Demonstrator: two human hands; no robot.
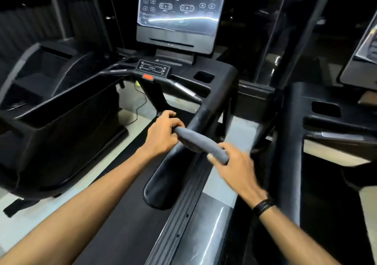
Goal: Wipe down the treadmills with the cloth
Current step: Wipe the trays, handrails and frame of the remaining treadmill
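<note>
while the grey cloth lies rolled across the treadmill's right handrail, the left hand fingers grip one end and the right hand fingers grip the other, below the screen.

Cloth: grey, soft matt fabric with a fine nap, rolled into a tight band. Handrail: black moulded plastic or rubber-like covering, smooth, semi-gloss with dull highlights and faint scuffing. Console screen: glossy glass-like panel, strongly reflective, printed with pale markings. Console housing: black plastic, satin. Control pad: smooth black plastic with white print; below it a red plastic tab. Grip sensor bar: bright polished metal. Running belt: black, matt, finely textured. Side rail: black ribbed plastic, matt. Floor strip: grey, glossy, reflective. Wristband: black, matt, woven-looking.
</note>
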